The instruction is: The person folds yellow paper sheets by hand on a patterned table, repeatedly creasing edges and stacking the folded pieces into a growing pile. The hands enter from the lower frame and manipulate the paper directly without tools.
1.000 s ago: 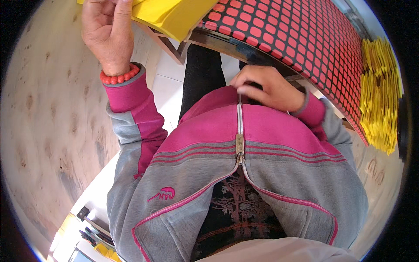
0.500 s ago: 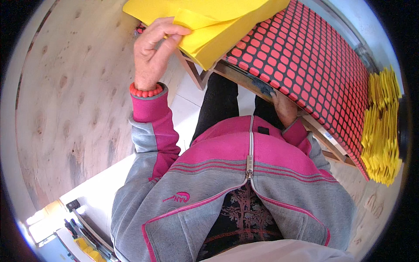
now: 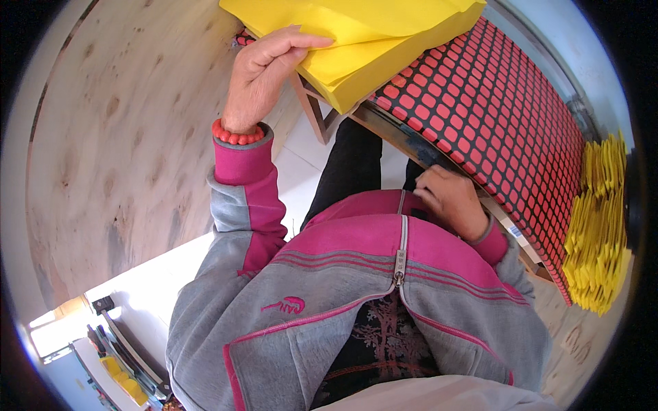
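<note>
A thick stack of yellow paper (image 3: 391, 65) lies on the far left end of a table covered with a red-and-black patterned cloth (image 3: 493, 116). My left hand (image 3: 271, 65) is closed at the stack's left side, thumb and fingers pinching the lifted edge of a top yellow sheet (image 3: 343, 24). A red bead bracelet (image 3: 238, 133) circles that wrist. In front of my body, just below the table's near edge, my right hand (image 3: 452, 198) is curled with its fingers drawn in. What those fingers hold, if anything, is hidden.
Folded yellow paper pieces (image 3: 600, 233) stand in a dense row at the table's right end. A pale wooden board (image 3: 116, 137) fills the left side. Below the tabletop is a wooden frame (image 3: 384, 133). Yellow items (image 3: 123, 380) sit at the lower left.
My right hand has come out from under the table edge toward my body, its fingers curling. My left hand keeps its pinch on the sheet, while the view has shifted slightly.
</note>
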{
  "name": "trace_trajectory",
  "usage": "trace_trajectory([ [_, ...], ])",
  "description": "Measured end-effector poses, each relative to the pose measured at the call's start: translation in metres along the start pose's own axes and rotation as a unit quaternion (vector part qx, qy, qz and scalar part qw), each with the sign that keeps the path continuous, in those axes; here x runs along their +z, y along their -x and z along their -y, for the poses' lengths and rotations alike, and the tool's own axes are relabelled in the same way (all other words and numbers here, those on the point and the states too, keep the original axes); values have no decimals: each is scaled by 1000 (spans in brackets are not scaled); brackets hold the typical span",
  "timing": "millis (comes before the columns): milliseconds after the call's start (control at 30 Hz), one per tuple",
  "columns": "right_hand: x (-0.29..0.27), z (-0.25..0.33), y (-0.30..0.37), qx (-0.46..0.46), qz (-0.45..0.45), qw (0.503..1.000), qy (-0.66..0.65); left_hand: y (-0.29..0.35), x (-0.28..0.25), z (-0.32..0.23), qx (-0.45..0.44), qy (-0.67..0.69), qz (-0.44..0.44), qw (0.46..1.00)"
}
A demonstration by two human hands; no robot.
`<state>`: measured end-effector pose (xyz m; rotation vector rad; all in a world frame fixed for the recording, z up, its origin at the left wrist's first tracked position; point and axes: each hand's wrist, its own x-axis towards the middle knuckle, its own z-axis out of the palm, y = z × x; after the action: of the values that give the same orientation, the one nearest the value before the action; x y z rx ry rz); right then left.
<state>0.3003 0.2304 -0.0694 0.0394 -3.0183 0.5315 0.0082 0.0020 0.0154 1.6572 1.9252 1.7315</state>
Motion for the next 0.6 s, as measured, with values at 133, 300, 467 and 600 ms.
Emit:
trace_trajectory([
  [133, -65, 39, -37, -178, -91, 974, -112, 0, -3, -4, -30, -8, 14, 999],
  [300, -108, 64, -112, -264, -196, 940, -90, -2, -8, -9, -48, -3, 30, 998],
  [467, -98, 71, -155, -290, -252, 923, -4, -3, -12, -4, -29, 3, 28, 999],
  [600, -92, 70, -163, -284, -249, 926, 16, -3, -13, 1, -19, 19, 28, 999],
])
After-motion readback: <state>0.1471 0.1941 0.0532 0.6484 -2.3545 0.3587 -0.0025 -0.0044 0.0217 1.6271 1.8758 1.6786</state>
